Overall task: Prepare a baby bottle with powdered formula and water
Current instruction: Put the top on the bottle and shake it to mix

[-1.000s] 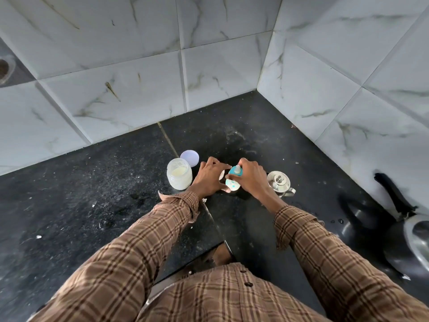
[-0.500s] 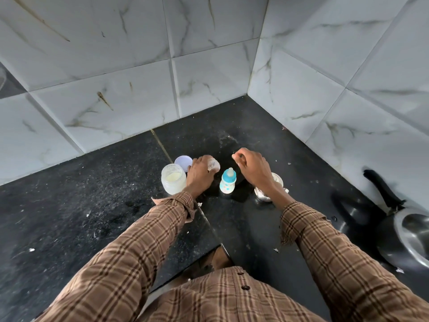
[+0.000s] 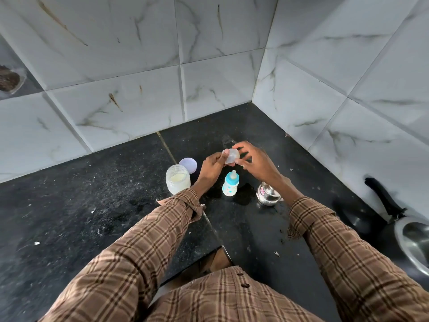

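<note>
A small baby bottle with a blue collar and a teat stands upright on the black counter. Above and behind it both hands hold a clear bottle cap in the air. My left hand pinches its left side, my right hand holds its right side with the fingertips. An open plastic jar of pale powder stands left of the bottle, with its lilac lid lying behind it. A small steel cup sits right of the bottle, partly hidden by my right wrist.
Tiled walls meet in a corner behind the work spot. A steel pan with a black handle lies at the right edge. White specks and small wet patches mark the counter.
Both hands let go of the bottle. The left hand lifted the clear cap off to the left, then both hands brought it together above the bottle. The bottle stays upright.
</note>
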